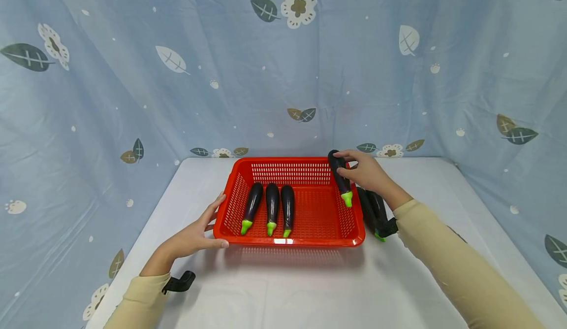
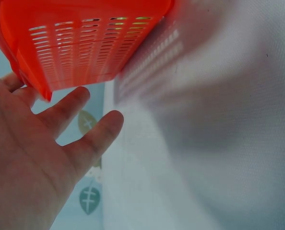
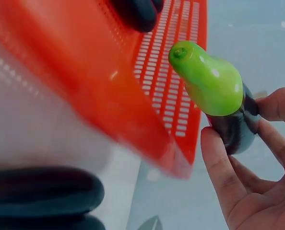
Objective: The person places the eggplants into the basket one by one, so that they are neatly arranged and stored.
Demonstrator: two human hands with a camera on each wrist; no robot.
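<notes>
In the head view my right hand (image 1: 364, 172) holds a dark purple eggplant (image 1: 338, 171) over the right side of a red plastic basket (image 1: 292, 243). Its green stem end (image 3: 214, 84) points down toward me, and the thumb and fingers close around the dark body in the right wrist view. Three more eggplants (image 1: 272, 203) lie side by side in the basket's left half, stems toward me. At the basket's left front corner, my left hand (image 1: 195, 238) touches the rim with spread, fairly straight fingers (image 2: 99, 136).
Beside the basket's right wall, under my right forearm, lie two eggplants (image 1: 376, 208), partly hidden. A white cloth covers the table (image 1: 283, 289). Behind it hangs a blue curtain (image 1: 248, 73) with leaf and flower prints.
</notes>
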